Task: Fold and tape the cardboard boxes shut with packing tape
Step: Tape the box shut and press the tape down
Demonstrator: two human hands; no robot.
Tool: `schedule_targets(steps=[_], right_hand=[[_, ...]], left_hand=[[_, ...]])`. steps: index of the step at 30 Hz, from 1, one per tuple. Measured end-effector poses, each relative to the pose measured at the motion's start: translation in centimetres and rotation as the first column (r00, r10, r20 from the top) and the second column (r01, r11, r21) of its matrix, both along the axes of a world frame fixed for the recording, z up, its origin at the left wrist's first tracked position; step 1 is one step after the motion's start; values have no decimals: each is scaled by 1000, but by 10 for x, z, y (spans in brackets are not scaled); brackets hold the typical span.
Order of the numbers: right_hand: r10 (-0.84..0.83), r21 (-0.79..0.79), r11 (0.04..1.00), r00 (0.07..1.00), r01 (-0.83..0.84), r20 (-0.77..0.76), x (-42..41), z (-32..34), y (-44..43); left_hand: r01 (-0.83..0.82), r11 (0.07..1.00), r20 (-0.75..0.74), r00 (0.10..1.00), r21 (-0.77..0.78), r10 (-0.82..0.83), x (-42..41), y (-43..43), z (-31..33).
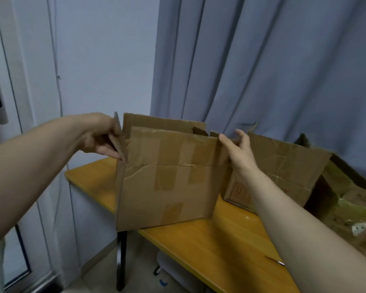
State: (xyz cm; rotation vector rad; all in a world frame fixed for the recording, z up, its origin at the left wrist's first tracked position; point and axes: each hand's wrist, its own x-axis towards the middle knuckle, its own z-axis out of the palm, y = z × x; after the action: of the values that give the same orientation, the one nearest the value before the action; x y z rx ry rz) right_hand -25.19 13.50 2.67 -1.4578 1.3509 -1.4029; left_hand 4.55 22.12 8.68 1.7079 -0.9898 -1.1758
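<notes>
A small cardboard box is held upright above the near left end of the wooden table, its open flaps upward, pinched at the left flap by the left hand and gripped at the right top corner by the right hand.

No text can be read with certainty. The only marking is a reddish-orange printed box symbol on the side of the second cardboard box, just below and beyond the right hand; it is blurred, and its strokes cannot be made out as letters or numbers.
</notes>
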Motion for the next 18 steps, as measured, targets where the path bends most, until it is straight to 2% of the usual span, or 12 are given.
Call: schedule_targets(steps=[1,3,5,9,11,14,16,18], right_hand=[[7,39,999,998,-9,59,2,-3,2],[37,108,993,988,-53,150,9,-10,9],[106,179,972,965,-151,238,18,-19,14],[204,354,870,903,-345,378,44,-34,45],[202,420,778,820,-466,536,54,-38,58],[89,422,662,624,-620,777,65,-39,65],[-33,377,595,446,-710,894,74,-39,69],[-133,309,541,284,-782,950,87,-43,74]], left_hand=[[-37,997,-151,988,-62,27,1,1,5],[-117,974,-430,902,-196,21,-3,2,16],[-171,935,-561,827,-309,-34,-17,3,31],[-144,906,-530,842,-399,-99,-45,-1,46],[-99,908,-425,900,-407,-92,-56,-4,48],[-103,883,-305,951,-457,-47,-73,-4,50],[-153,871,-347,938,-468,-22,-80,-3,49],[-237,862,-435,900,-448,21,-82,-2,44]])
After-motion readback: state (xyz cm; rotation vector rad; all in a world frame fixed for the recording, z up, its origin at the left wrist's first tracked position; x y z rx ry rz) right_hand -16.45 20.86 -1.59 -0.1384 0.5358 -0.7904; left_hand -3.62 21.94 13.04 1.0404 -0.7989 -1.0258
